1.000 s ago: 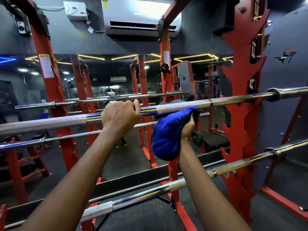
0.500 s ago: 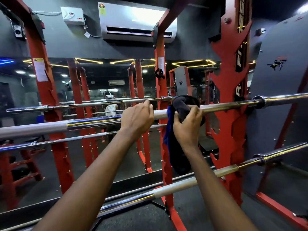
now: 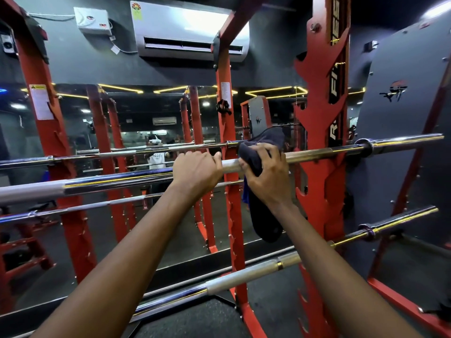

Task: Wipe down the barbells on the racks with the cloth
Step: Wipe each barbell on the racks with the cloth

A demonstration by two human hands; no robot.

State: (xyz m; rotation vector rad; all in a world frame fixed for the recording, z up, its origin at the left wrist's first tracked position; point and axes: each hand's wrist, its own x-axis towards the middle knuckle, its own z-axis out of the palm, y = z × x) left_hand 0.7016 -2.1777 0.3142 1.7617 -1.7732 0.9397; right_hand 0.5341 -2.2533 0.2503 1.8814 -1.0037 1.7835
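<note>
The right grip is closed round the upper barbell with the cloth caught between palm and steel. The fingers curl over the top of the bar and the thumb tucks in on the near side. The cloth looks dark, close to black, with a sliver of blue at one edge. It bunches up above the barbell behind the knuckles, and the rest hangs loose below the bar past the wrist.

The left grip is just beside it on the same barbell, fingers wrapped over bare metal and holding nothing else. A short stretch of dull steel shows between the two.

Past the right grip, the barbell rests in a red rack post, with its collar and shiny sleeve sticking out beyond. In the other direction the bar runs away long and glossy.

Below this barbell a second barbell lies on the same rack at the same slant, well apart from both hands. Behind the upper barbell stands a mirror that shows more red posts, more bars and a figure in white. Above the barbell, on the dark wall, hangs an air conditioner.
</note>
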